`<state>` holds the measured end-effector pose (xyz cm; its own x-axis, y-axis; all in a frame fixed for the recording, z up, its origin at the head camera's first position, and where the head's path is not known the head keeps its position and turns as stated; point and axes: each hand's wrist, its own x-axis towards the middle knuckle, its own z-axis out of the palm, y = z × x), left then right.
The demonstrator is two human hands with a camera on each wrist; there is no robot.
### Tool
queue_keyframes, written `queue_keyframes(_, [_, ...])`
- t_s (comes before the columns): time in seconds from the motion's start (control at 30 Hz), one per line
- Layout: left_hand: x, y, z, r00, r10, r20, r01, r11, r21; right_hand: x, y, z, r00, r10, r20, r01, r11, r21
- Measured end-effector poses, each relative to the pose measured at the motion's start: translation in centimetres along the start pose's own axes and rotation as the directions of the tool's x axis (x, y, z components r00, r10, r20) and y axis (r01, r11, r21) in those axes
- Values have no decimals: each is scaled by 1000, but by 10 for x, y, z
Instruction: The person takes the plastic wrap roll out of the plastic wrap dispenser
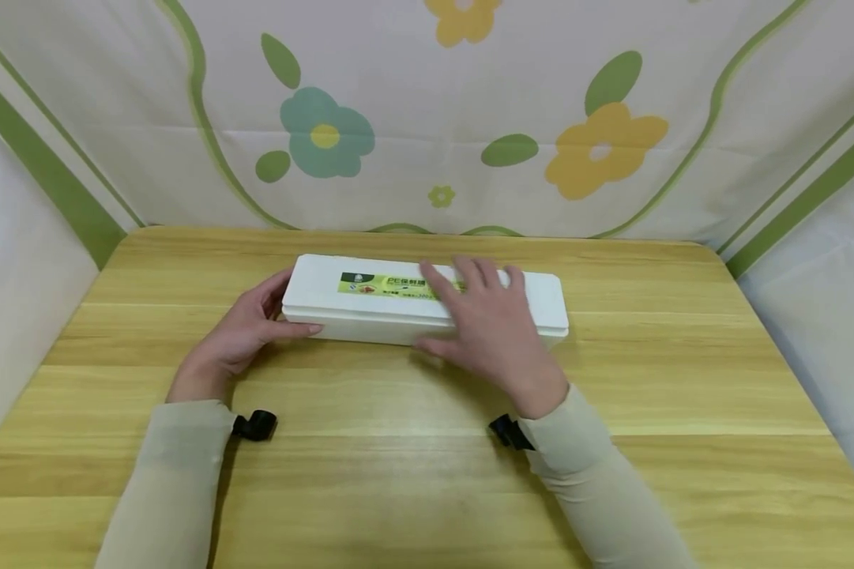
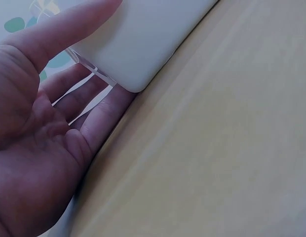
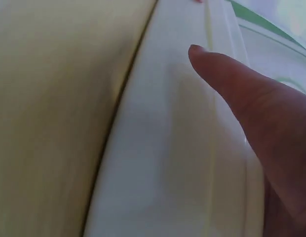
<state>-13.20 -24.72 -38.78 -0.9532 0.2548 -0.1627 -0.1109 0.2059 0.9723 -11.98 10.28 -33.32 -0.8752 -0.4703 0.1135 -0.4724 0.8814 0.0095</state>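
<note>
A long white cling film box lies across the table, with a green label on its lid. My left hand holds the box's left end, its thumb along the front face. In the left wrist view, the fingers of that hand reach round behind the end, low against the tabletop. Over the right half of the lid is my right hand, fingers spread and covering part of the label. Its thumb is at the front side near the lid seam; whether it presses there is hard to tell.
The box stands on a wooden table, nearer its back edge. A white cloth with printed flowers hangs behind the table. Black wrist mounts stick out from both sleeves.
</note>
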Motion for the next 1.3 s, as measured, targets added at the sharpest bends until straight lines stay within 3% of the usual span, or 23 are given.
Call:
queue_keyframes(0.33, [0,-1,0,1000,2,-8,-2,1000,8,35,-49,2,998,-56,37,58,997,-41])
queue_keyframes(0.43, [0,-2,1,1000,9,-14,-9,1000,1,38,-56,6,997,-79,-28,75,991,-108])
queue_keyframes(0.57, [0,-1,0,1000,5,-17,-5,1000,1,37,-57,13,984,-104,-144,76,979,-188])
queue_keyframes(0.67, [0,-1,0,1000,-2,-12,2,1000,6,37,-55,17,976,-112,-186,73,977,-202])
queue_keyframes(1.3, [-1,-3,1,1000,-4,-14,5,1000,19,37,-54,19,973,-121,-197,77,972,-221])
